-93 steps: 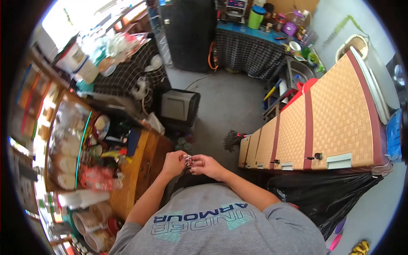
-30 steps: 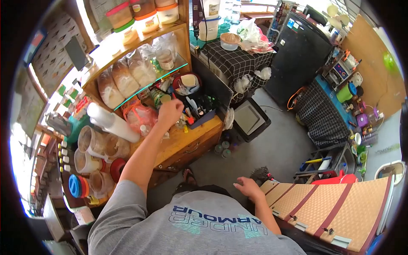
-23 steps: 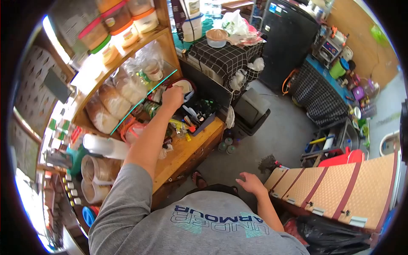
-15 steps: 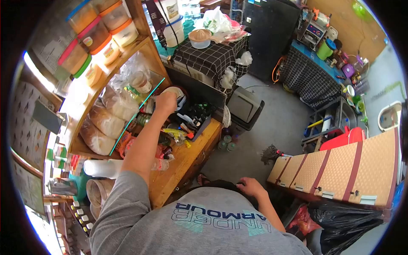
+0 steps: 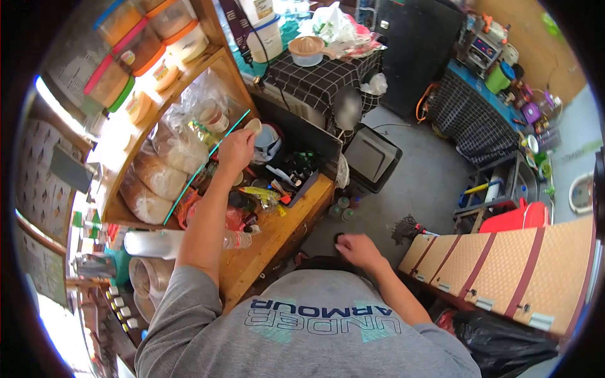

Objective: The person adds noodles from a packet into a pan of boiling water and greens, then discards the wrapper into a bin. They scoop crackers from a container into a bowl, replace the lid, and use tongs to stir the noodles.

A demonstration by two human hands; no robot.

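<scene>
The pale piece [image 5: 254, 126] is at the left edge of the tub [image 5: 269, 135], pinched in the bent fingers of the left hand [image 5: 236, 151], which are drawn together on it with little gap. Nearer the person than the tub is the tray [image 5: 307, 191], while the bread [image 5: 165, 175] lies to the tub's left. Well apart from the tub, toward the person's body, the right hand [image 5: 360, 251] is half curled, too blurred to tell whether it holds anything.

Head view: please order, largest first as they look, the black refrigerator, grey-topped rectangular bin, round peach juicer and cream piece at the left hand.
Black refrigerator
Grey-topped rectangular bin
Round peach juicer
Cream piece at the left hand
</scene>
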